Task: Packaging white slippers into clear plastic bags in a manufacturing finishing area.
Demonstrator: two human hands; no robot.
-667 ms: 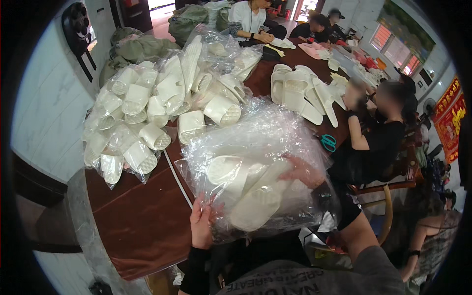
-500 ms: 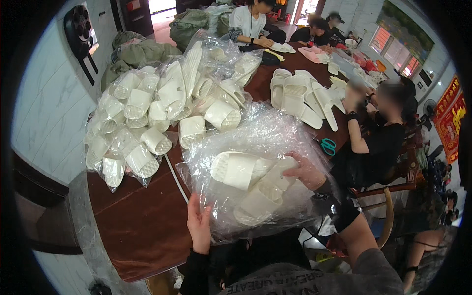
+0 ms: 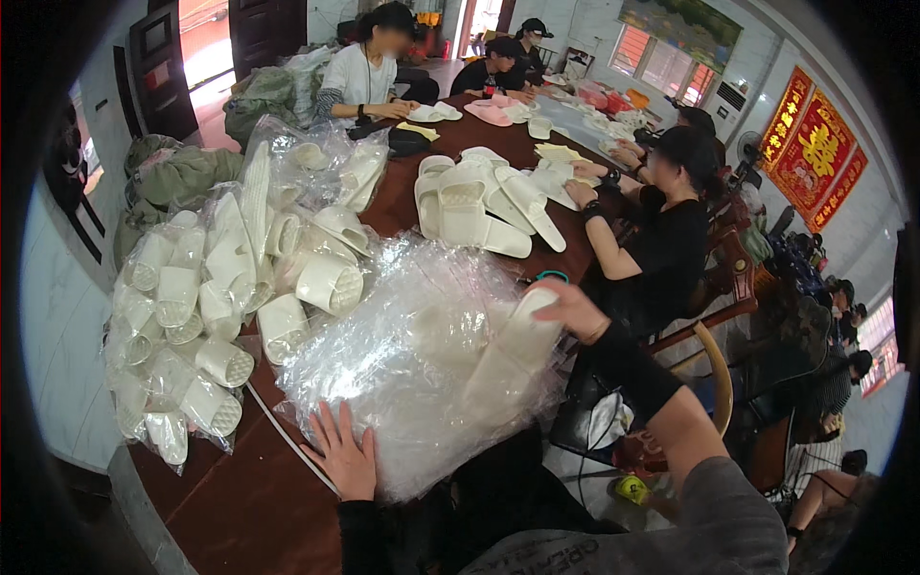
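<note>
A stack of clear plastic bags covers the near edge of the table in front of me. My left hand lies on its lower left corner, palm down with fingers spread. My right hand grips one end of a white slipper, which slants over the right side of the stack. The slipper's lower part looks hazy, as if seen through film. To its left another white slipper shows faintly through the plastic. Whether both lie in one bag I cannot tell.
Bagged white slippers are heaped on the left of the brown table. Loose white slippers lie beyond the plastic, with teal scissors partly hidden by my right hand. Co-workers sit around the table; a wooden chair stands at right.
My view has turned, so the scene sits further left. My left hand has gone from the plastic's edge to lying flat on it. The left slipper now shows more faintly through the plastic.
</note>
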